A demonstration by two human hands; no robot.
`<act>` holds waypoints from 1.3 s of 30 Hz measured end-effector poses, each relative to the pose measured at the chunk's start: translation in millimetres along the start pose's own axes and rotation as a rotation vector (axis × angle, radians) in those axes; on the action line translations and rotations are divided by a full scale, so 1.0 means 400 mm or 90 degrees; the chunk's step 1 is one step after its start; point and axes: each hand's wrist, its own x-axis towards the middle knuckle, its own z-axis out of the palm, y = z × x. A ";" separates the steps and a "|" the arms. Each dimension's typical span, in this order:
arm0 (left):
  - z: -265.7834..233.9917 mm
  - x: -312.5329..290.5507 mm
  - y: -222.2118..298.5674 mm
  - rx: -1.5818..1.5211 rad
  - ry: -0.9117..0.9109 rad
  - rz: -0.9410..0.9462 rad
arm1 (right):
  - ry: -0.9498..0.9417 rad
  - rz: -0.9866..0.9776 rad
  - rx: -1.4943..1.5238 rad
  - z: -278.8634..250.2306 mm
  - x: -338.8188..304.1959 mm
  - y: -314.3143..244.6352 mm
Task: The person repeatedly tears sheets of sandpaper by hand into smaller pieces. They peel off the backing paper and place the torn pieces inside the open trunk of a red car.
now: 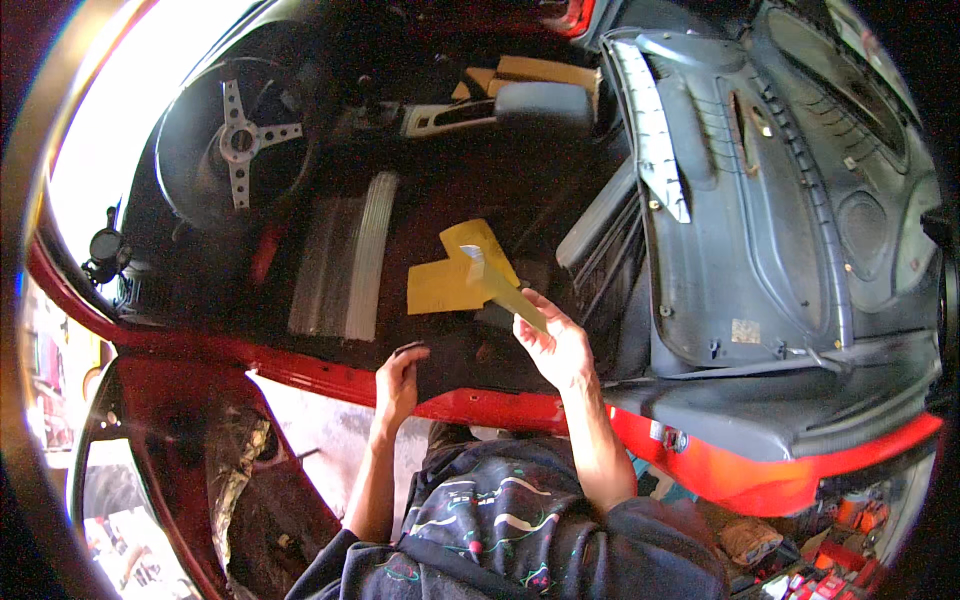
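My right hand (560,352) pinches one end of a thin, curled yellow sheet (512,297), which looks like paper or sandpaper. More yellow sheet (437,289) lies flat on the dark car floor just beyond it, in two overlapping pieces or one folded piece. To the left, over the red door sill (330,378), my left hand (397,385) is closed, its fingers bent. Something small and dark shows at its fingertips, too unclear to name.
A steering wheel (238,140) is at the far left. Ribbed metallic panels (345,260) lie on the floor. The centre console (540,105) stands beyond, with cardboard (545,70) behind it. Grey trim panels (750,220) fill the right. The open door (190,480) stands at lower left.
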 end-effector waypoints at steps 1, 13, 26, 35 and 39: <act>0.004 0.033 0.025 -0.006 0.005 0.005 | 0.010 -0.023 -0.072 0.012 -0.007 0.005; -0.116 0.166 0.113 -0.309 0.098 0.028 | 0.129 -0.180 -0.681 0.093 -0.027 -0.019; -0.269 0.160 0.188 -0.199 0.000 0.195 | -0.118 0.000 -1.147 0.251 0.109 0.146; -0.241 0.122 0.115 -0.734 0.206 -0.118 | -0.033 -0.209 -1.053 0.351 0.126 0.301; -0.188 0.061 0.100 -0.832 0.130 -0.244 | -0.062 -0.194 -1.149 0.349 0.128 0.351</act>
